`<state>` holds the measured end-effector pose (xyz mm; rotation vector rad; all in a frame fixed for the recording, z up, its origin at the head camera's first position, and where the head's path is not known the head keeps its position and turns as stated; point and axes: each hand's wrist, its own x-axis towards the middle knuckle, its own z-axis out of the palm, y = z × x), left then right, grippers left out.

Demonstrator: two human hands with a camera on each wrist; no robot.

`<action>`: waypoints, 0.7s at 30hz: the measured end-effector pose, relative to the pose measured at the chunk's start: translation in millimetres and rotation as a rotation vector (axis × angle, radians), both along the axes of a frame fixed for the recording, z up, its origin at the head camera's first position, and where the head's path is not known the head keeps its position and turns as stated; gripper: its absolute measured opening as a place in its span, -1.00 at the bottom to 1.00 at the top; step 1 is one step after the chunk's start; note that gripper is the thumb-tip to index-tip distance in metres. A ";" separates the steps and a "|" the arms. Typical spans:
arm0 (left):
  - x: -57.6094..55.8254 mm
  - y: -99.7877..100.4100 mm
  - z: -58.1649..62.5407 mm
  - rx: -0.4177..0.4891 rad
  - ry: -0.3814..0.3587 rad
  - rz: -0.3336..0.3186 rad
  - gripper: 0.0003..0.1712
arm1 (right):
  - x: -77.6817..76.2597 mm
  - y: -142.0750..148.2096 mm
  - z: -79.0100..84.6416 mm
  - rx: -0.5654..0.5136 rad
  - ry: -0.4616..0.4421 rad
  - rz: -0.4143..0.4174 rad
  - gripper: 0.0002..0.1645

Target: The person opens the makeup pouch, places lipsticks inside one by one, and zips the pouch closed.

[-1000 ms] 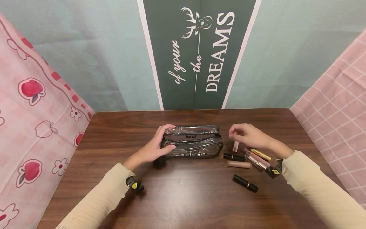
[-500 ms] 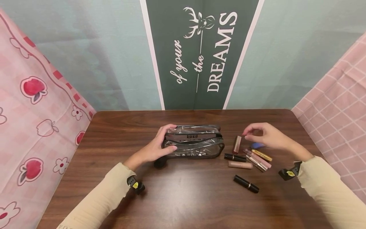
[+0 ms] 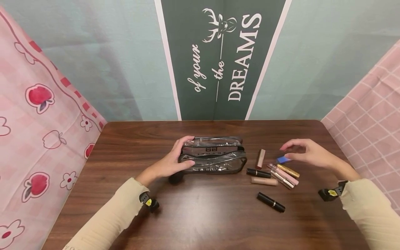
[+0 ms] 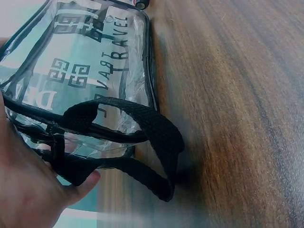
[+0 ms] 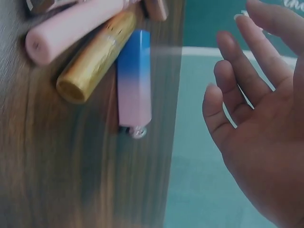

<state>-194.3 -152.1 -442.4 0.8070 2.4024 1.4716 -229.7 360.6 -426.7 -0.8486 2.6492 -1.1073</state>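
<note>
My left hand (image 3: pixel 168 161) grips the left end of a clear zip pouch (image 3: pixel 218 166) with black trim, thumb on the near side and fingers at the far side. A black strap (image 4: pixel 164 130) loops off that end in the left wrist view. Over a blue-and-pink lipstick tube (image 5: pixel 135 80) hovers my right hand (image 3: pixel 312 152), fingers loosely bent and apart from it. Beside that tube lie a gold tube (image 3: pixel 288 170) and a pink tube (image 5: pixel 73 28). A brownish-pink tube (image 3: pixel 260 159) lies between the pouch and my right hand.
Closer in lie a black tube (image 3: pixel 258 173), a beige tube (image 3: pixel 264 181) and a silvery clear tube (image 3: pixel 282 179), bunched together. Another black tube (image 3: pixel 271 202) lies apart, toward the front. The wooden table (image 3: pixel 200 222) ends at a curtain (image 3: pixel 125 69) behind.
My right hand has moved right, away from the pouch, uncovering the brownish-pink tube and then the blue-and-pink one. The left hand keeps its hold on the pouch.
</note>
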 end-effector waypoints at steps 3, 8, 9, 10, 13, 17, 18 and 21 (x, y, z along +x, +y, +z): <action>-0.3 -0.3 0.0 0.000 0.003 -0.002 -0.07 | -0.2 7.4 -2.2 0.006 -0.006 -0.015 -0.74; -0.9 -0.7 -0.5 -0.001 0.009 0.001 -0.07 | -0.1 18.9 -6.8 0.015 -0.016 -0.070 -0.73; -0.8 -0.7 -0.5 -0.002 0.011 0.003 -0.07 | -0.3 21.1 -8.3 0.019 -0.025 -0.085 -0.73; -0.8 -0.7 -0.7 -0.003 0.012 0.004 -0.08 | -0.3 23.1 -10.1 0.020 -0.037 -0.098 -0.73; -0.9 -0.9 -1.4 -0.010 0.021 0.007 -0.09 | -0.6 28.6 -17.7 0.030 -0.070 -0.132 -0.73; -1.0 -1.0 -1.9 -0.031 0.040 0.011 -0.11 | -2.0 34.1 -29.7 0.024 -0.084 -0.137 -0.69; -1.2 -1.1 -1.9 -0.037 0.046 0.012 -0.11 | -2.3 35.1 -32.4 0.023 -0.077 -0.135 -0.67; -1.3 -1.6 -1.0 -0.063 0.068 0.014 -0.10 | -2.7 38.1 -39.0 0.044 -0.056 -0.134 -0.62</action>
